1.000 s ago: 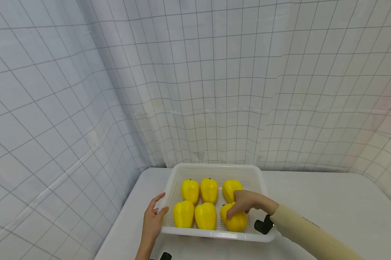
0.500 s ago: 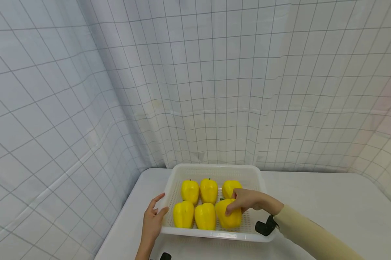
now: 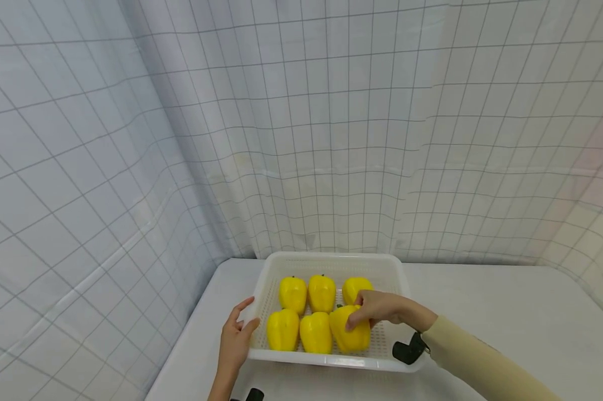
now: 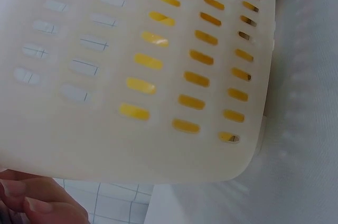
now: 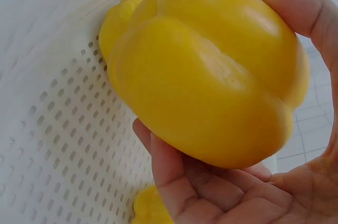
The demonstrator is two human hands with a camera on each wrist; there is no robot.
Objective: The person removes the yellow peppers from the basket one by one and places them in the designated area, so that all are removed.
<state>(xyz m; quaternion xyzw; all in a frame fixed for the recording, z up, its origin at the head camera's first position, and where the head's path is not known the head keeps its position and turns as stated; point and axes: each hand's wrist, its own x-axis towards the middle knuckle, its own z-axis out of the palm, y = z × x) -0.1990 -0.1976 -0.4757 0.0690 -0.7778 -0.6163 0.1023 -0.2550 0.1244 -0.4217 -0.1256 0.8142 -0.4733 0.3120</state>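
Peppers are the matter in hand, but the largest thing in view is the gridded white curtain (image 3: 331,139), by which the scene is closed off at the back and on the left. Below it a white tabletop (image 3: 507,312) is seen, and on that a white perforated basket (image 3: 331,259) is set, near the left edge.

Six yellow peppers are held inside the basket, laid in two rows of three. The back row is made up of a left pepper (image 3: 293,293), a middle pepper (image 3: 322,292) and a right pepper (image 3: 354,288). In the front row a near-left pepper (image 3: 283,329) and a near-middle pepper (image 3: 316,332) lie side by side, touching.

The gripped pepper (image 3: 350,336) is found at the right of the front row, just beside the near-middle one; it is clasped by the right hand (image 3: 377,309), whose fingers and thumb are curled round it (the wrist view shows it cupped against the palm). Whether it rests on the basket floor cannot be told.

The basket's left wall is touched by the left hand (image 3: 235,341), its fingers fairly straight and its thumb laid against the rim.
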